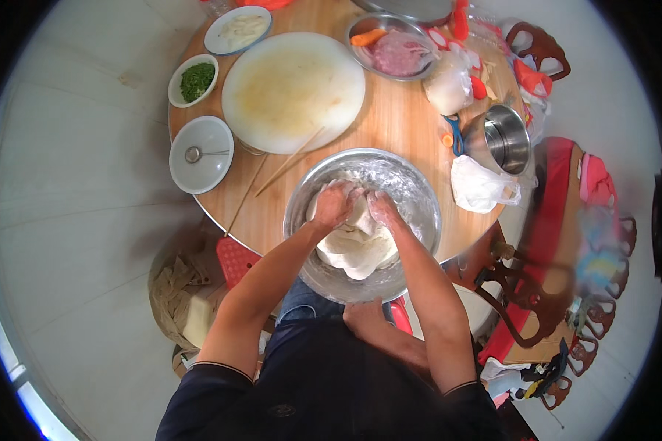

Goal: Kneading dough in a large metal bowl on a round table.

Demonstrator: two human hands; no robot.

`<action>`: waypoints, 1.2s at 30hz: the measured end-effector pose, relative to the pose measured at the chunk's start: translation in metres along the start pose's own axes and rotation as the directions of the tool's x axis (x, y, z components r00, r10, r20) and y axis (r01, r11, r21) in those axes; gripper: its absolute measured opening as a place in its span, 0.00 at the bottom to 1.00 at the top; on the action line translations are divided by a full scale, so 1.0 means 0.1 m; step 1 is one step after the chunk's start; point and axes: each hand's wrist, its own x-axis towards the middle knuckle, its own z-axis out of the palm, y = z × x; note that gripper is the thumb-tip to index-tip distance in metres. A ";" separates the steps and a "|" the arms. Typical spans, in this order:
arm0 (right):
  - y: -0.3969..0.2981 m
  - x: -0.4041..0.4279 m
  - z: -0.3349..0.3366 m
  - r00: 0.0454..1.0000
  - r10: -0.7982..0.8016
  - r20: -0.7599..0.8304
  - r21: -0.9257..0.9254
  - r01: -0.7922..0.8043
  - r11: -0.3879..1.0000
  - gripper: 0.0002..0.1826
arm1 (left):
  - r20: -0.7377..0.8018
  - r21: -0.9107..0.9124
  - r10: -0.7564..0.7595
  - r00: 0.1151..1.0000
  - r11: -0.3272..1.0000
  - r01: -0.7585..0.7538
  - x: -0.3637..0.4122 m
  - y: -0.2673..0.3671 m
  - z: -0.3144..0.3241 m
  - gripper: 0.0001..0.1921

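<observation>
A large metal basin (425, 182) dusted with flour stands at the near edge of the round wooden table. In it lies a soft mass of pale dough (358, 251). My left hand (336, 204) is curled over the dough's far left part, its fingers floury. Close beside it, my right hand (383, 208) grips the dough's far right part. Both hands' fingertips are partly hidden in the dough. Beyond the basin lies a round white cutting board (295, 91), with a wooden stick (287, 162) resting over its near edge.
Another person's hand (364, 317) touches the basin's near rim. At left stand bowls of chopped greens (197, 81), pale slices (243, 30) and a spoon (193, 154). At right are a meat bowl (356, 58), blue-handled scissors (456, 138), a metal pot (506, 139) and a white bag (474, 184).
</observation>
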 end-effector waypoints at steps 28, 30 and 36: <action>-0.28 -0.20 -0.21 0.941 0.326 -0.087 0.337 -0.281 0.899 0.41 | 0.309 0.164 -0.246 0.919 0.965 0.204 0.41 -0.16 -0.02 0.38; -0.33 -0.26 -0.26 0.952 0.302 -0.045 0.322 -0.272 0.907 0.40 | 0.285 0.115 -0.196 0.938 0.979 0.170 0.39 -0.17 -0.03 0.37; -0.52 -0.77 -0.45 0.983 0.045 -0.175 0.287 0.007 0.958 0.25 | 0.375 0.070 -0.120 0.919 0.992 0.100 0.08 0.26 -0.43 0.32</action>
